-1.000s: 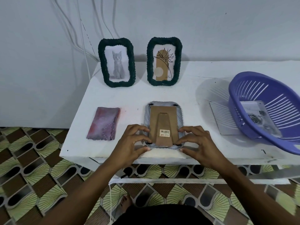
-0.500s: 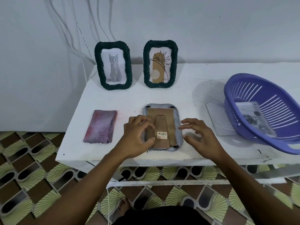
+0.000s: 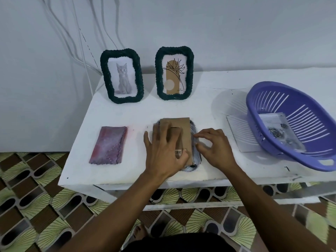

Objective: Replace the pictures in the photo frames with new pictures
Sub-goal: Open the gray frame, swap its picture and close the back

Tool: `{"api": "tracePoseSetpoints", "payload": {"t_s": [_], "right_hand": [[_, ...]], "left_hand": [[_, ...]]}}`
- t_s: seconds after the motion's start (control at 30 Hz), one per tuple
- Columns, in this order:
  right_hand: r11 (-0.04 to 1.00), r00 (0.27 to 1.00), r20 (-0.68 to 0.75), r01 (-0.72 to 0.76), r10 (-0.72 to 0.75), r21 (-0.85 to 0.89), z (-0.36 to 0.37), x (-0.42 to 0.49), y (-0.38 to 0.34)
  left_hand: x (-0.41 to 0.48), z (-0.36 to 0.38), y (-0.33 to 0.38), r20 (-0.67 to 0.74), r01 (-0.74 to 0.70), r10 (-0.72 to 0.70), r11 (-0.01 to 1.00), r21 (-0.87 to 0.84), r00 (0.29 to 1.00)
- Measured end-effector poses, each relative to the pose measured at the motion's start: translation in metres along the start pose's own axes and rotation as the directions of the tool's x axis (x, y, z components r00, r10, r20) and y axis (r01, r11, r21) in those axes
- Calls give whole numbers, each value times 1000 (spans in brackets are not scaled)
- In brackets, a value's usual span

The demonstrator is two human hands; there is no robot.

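A grey woven photo frame (image 3: pixel 197 158) lies face down near the front edge of the white table (image 3: pixel 214 99). Its brown cardboard backing board (image 3: pixel 182 124) faces up and sits a little askew on it. My left hand (image 3: pixel 163 151) is spread flat over the board, with the thumb by the barcode sticker. The fingertips of my right hand (image 3: pixel 216 150) pinch at the frame's right rim. Two dark green frames stand upright at the back: one holds a cat picture (image 3: pixel 122 75), the other a plant drawing (image 3: pixel 174 73).
A purple slotted basket (image 3: pixel 254 100) at the right holds a printed picture (image 3: pixel 278 131) and rests partly on a pale sheet (image 3: pixel 236 131). A folded pink-purple cloth (image 3: pixel 109 144) lies left of my hands. White cables (image 3: pixel 81 42) hang down the wall.
My left hand slid from the frame's lower left corner onto the backing board. My right hand moved up from the lower right corner to the right rim. The board looks shifted.
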State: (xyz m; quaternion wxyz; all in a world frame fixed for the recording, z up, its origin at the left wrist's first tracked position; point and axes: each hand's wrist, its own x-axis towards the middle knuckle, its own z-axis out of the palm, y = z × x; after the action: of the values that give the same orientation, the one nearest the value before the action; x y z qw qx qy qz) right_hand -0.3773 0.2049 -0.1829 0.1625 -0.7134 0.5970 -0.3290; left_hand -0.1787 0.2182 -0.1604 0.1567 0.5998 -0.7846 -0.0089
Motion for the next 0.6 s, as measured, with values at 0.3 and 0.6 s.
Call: {"api": "tracePoseSetpoints", "payload": {"t_s": [0.3, 0.6], "right_hand": [[1000, 1000, -21, -2, 1, -29, -1, 0, -1], [999, 999, -46, -27, 28, 33, 1, -1, -1]], "left_hand": [[1, -19, -3, -135, 98, -158, 925, -367, 978], [-1, -35, -71, -75, 164, -175, 978, -129, 982]]}}
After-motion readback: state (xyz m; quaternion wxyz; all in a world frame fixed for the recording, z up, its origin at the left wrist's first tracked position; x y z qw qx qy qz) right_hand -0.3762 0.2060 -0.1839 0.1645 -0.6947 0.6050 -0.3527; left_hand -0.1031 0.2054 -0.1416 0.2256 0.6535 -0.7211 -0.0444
